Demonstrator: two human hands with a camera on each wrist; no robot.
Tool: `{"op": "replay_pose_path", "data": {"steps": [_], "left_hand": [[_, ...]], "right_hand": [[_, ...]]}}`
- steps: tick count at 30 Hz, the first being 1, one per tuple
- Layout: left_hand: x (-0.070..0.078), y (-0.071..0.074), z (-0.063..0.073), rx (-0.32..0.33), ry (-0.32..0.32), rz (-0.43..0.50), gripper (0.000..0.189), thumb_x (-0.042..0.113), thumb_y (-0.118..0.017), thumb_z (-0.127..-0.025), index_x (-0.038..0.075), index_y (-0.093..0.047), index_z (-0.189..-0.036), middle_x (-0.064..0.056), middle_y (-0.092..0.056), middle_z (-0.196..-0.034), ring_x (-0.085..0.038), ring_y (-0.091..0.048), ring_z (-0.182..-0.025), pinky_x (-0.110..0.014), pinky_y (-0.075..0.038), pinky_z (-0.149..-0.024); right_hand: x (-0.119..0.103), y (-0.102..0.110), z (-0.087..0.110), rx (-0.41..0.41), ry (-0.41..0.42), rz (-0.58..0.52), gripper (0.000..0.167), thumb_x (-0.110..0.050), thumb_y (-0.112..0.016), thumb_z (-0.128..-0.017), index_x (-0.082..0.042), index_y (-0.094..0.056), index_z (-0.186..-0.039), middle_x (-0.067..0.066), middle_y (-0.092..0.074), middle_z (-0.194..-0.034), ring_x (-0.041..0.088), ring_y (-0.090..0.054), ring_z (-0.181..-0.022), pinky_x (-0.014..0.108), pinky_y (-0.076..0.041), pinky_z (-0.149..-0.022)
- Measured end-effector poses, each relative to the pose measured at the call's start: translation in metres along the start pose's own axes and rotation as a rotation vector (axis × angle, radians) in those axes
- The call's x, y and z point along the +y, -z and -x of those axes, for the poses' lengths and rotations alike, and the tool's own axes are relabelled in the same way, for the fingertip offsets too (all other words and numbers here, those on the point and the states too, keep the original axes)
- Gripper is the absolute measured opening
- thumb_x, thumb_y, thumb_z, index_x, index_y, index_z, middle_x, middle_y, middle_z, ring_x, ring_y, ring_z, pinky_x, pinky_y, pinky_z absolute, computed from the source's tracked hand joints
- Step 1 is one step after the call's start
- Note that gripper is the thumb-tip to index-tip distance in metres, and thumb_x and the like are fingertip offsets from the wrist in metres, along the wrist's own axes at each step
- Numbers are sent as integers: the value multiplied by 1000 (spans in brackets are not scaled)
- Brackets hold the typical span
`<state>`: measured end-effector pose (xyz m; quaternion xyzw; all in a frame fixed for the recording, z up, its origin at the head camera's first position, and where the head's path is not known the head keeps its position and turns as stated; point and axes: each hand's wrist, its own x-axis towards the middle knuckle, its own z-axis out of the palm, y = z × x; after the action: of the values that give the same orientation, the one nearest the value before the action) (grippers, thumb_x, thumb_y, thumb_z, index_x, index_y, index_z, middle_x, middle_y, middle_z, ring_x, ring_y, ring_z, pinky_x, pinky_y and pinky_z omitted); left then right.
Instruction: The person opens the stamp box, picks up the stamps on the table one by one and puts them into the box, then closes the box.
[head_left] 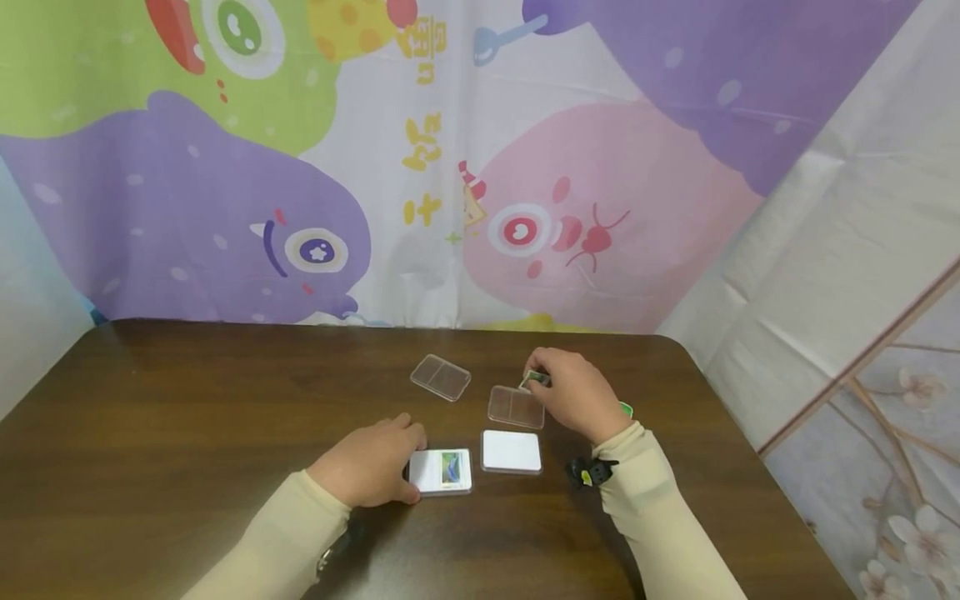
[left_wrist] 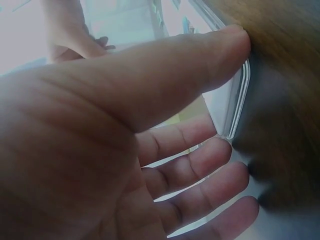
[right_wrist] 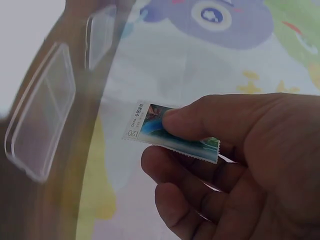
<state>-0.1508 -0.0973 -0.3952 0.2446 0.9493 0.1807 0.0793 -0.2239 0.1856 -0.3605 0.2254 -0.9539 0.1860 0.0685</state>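
My right hand [head_left: 576,390] pinches a postage stamp [right_wrist: 155,125] between thumb and fingers, above the table near the back corner of a clear plastic lid [head_left: 516,407]. The stamp shows a blue-green scene and a white margin marked 120. My left hand [head_left: 373,463] holds the left end of a flat clear case [head_left: 467,482], thumb at its near edge, fingers at the far side. White backing fills that case, with a second stamp [head_left: 453,468] on its right half. In the left wrist view the thumb [left_wrist: 215,52] lies across the case's edge.
Right of the held case lies another case [head_left: 512,451] with a white insert. A second clear lid [head_left: 441,377] lies farther back. Something green [head_left: 626,409] shows partly behind the right wrist. A cartoon-printed cloth [head_left: 405,167] hangs behind the brown table [head_left: 225,392].
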Motion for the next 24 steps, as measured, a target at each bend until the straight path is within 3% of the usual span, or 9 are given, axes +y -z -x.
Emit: {"op": "replay_pose_path", "data": {"steps": [12, 18, 24], "left_hand": [[0, 0, 1, 10, 14, 4, 52, 25, -95, -71, 4, -63, -106, -7, -58, -96, -23, -57, -85, -48, -52, -77], [-2, -2, 0, 7, 28, 8, 52, 25, -95, -71, 5, -63, -105, -6, -57, -94, -21, -54, -82, -46, -51, -74], [-1, -2, -1, -12, 36, -16, 60, 29, -95, -71, 0, -62, -112, -11, -59, -101, -28, -60, -92, -50, -54, -81]], "right_hand": [[-45, -29, 1, -111, 76, -52, 9, -18, -75, -95, -20, -67, -90, -7, -70, -87, 6, -57, -67, 30, -49, -60], [-67, -42, 0, -249, 161, -202, 9, -15, -75, -94, -18, -68, -88, -11, -66, -80, 5, -53, -66, 25, -47, -61], [-82, -54, -6, -389, 196, -301, 8, -14, -77, -93, -15, -69, -90, -12, -64, -79, 2, -56, -69, 21, -49, -66]]}}
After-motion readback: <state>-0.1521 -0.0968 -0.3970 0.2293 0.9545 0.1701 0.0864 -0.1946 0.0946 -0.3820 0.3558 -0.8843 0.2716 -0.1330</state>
